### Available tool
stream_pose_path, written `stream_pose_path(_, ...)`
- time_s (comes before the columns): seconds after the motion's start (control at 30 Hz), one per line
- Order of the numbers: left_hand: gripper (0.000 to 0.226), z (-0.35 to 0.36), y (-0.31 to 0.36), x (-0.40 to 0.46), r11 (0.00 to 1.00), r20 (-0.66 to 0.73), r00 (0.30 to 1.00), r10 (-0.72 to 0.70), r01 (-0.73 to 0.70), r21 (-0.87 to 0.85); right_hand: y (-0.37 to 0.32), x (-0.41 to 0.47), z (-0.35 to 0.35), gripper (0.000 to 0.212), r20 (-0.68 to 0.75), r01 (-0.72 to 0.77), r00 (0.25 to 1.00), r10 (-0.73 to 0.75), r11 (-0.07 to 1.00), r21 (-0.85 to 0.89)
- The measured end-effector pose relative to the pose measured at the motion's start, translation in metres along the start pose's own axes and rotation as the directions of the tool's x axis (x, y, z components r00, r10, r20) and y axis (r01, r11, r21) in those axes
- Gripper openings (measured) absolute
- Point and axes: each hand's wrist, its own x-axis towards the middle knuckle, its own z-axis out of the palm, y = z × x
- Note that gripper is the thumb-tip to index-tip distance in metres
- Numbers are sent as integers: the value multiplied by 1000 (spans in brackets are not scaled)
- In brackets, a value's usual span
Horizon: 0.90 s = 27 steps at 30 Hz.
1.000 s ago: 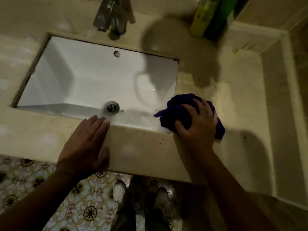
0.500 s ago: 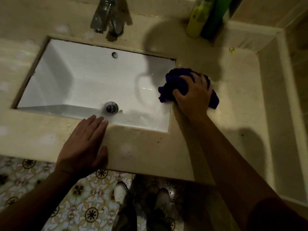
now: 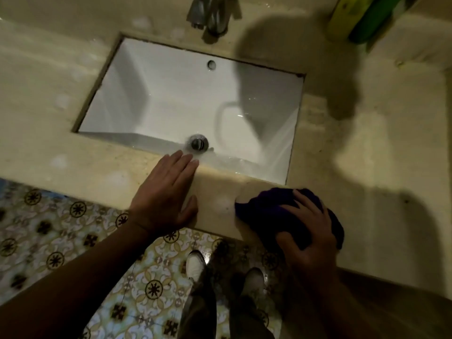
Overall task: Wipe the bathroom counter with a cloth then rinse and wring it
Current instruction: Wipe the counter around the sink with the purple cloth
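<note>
A bunched purple cloth [image 3: 263, 210] lies on the beige stone counter [image 3: 367, 155] at its front edge, just right of the sink's near right corner. My right hand [image 3: 308, 231] grips the cloth from above, fingers curled over it. My left hand [image 3: 163, 194] rests flat on the counter's front strip, fingers straight, fingertips at the rim of the white sink [image 3: 171, 99]. Water pools around the metal drain [image 3: 198, 142].
A metal faucet [image 3: 211, 13] stands behind the sink. A yellow bottle [image 3: 342, 15] and a green bottle [image 3: 374, 23] sit at the back right by a raised ledge. Patterned floor tiles [image 3: 61, 241] and my shoes [image 3: 195, 265] show below the counter edge.
My right hand has drawn the cloth from beside the sink's right rim back toward me to the counter's front edge. The left hand has stayed put.
</note>
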Motion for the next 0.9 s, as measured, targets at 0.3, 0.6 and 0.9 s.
stream_pose_path(0.3, 70, 0, 0, -3, 1000, -26, 1000, 8, -7, 25, -11, 29, 44, 48, -15, 82, 996, -90, 955, -285)
stream_pose_path(0.6, 64, -39, -18, -44, 975, -157, 965, -212, 198, -100, -20, 36, 43, 44, -23, 2, 1000, -4, 995, -96)
stream_pose_path(0.9, 83, -9, -84, -116, 874, -200, 856, -476, 487, 3, -36, 11, 76, 58, 151, 210, 975, -164, 900, -382)
